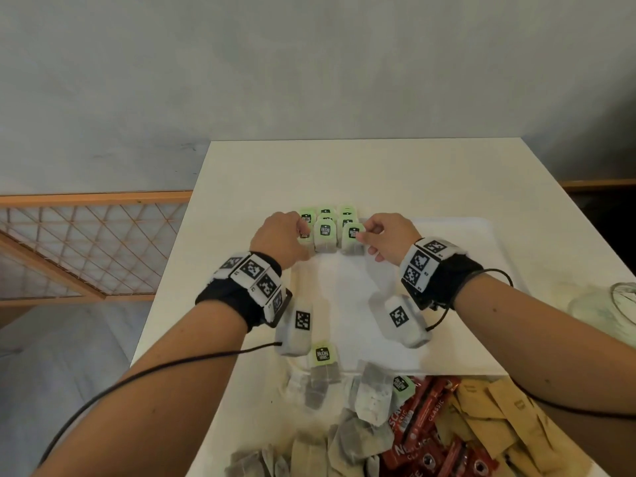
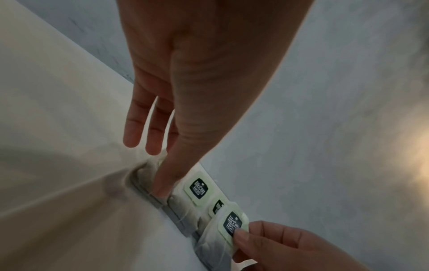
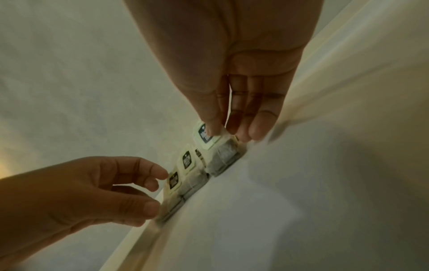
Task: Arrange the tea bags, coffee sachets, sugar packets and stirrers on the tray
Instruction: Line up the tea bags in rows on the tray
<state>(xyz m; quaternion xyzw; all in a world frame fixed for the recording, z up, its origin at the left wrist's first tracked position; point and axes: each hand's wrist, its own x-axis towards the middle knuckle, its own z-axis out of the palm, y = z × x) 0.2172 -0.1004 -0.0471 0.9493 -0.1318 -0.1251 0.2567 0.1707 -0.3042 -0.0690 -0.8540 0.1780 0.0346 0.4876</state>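
Note:
Several tea bags with green tags (image 1: 325, 237) stand in rows at the far left corner of the white tray (image 1: 447, 270). My left hand (image 1: 303, 235) pinches the front left tea bag (image 2: 148, 170) between thumb and fingers. My right hand (image 1: 363, 235) pinches the green tag of the front right tea bag (image 1: 352, 241) between thumb and forefinger. The right wrist view shows that tea bag (image 3: 223, 154) under my right hand (image 3: 223, 130). One more tea bag (image 1: 323, 359) lies on the tray's near edge. No stirrers are in view.
Near me on the white table lie loose tea bags (image 1: 370, 394), red coffee sachets (image 1: 423, 418) and brown sugar packets (image 1: 492, 418). A glass jar (image 1: 612, 304) lies at the right. A wooden lattice railing (image 1: 86, 242) runs beyond the table's left edge.

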